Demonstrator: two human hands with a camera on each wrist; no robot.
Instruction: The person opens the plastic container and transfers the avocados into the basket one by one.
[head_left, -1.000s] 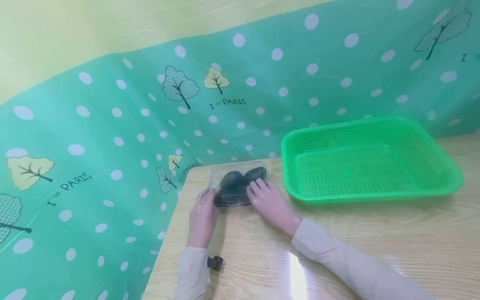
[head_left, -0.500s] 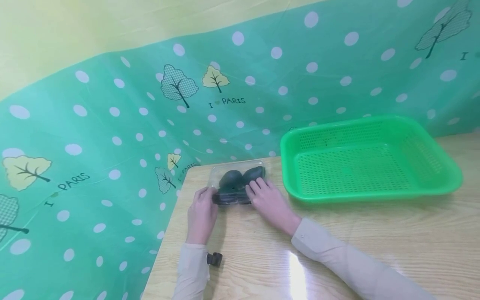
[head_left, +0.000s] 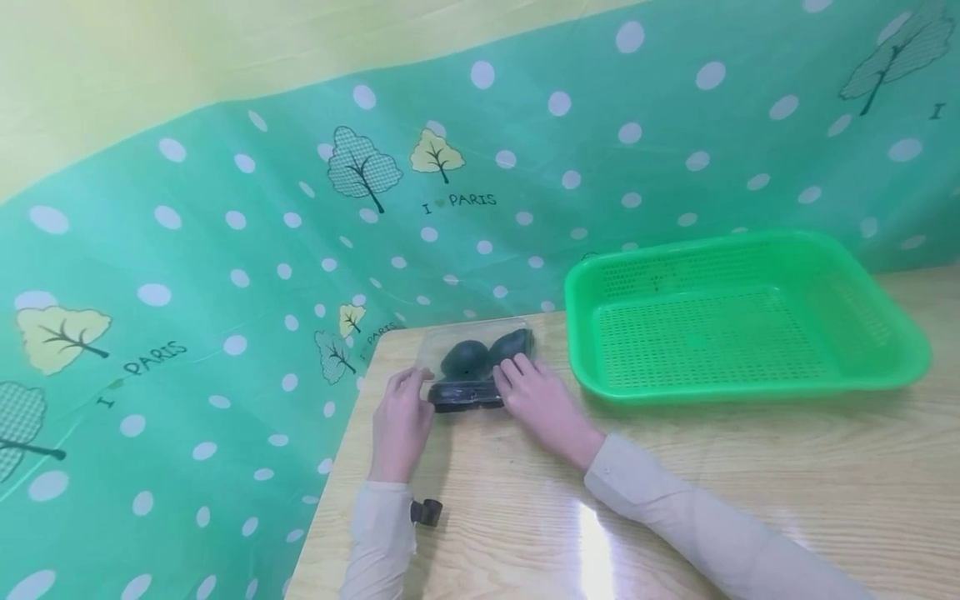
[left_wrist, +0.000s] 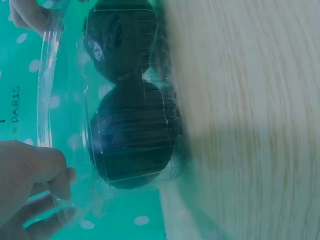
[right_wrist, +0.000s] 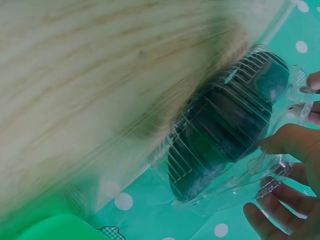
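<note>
A clear plastic clamshell box (left_wrist: 85, 195) stands at the far left of the table, with two dark green avocados, a left one (head_left: 465, 360) and a right one (head_left: 512, 343), lying side by side in it. My left hand (head_left: 402, 423) pinches the near left corner of the box's rim between thumb and fingers. At the near right corner, my right hand (head_left: 542, 407) grips the rim, its thumb on one side and fingers on the other in the right wrist view. The box's ribbed wall (right_wrist: 220, 120) shows between the hands and the table.
A green perforated basket (head_left: 693, 387) sits right of the box on the wooden table (head_left: 517, 517). Behind rises a green dotted cloth (head_left: 480, 175) printed with trees and lettering. A small black item (head_left: 427, 512) sits at the left cuff.
My left hand has shifted slightly left and its fingertips a little farther from me along the rim. My right hand stays at its corner, and the avocados have barely moved.
</note>
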